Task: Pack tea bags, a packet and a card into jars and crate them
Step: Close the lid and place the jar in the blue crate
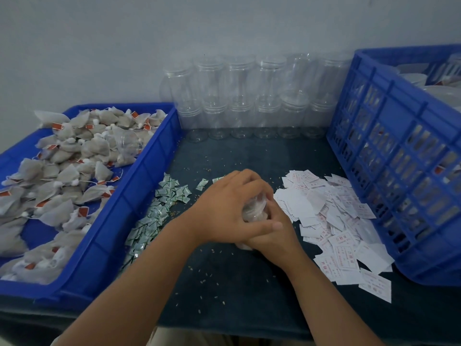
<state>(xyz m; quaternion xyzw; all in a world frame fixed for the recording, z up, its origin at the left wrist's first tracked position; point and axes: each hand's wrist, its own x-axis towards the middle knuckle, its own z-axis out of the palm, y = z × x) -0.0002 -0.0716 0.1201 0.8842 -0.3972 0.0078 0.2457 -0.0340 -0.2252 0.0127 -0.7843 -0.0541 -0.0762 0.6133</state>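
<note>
Head — both hands (232,208) (273,236) around jar (254,208)

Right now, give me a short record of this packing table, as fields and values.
hands: left hand and right hand both grip one jar
tea bags: in the blue tray, left
packets: green pile beside the tray
cards: white pile right of the hands
empty jars: stacked by the wall
crate: blue, far right
</note>
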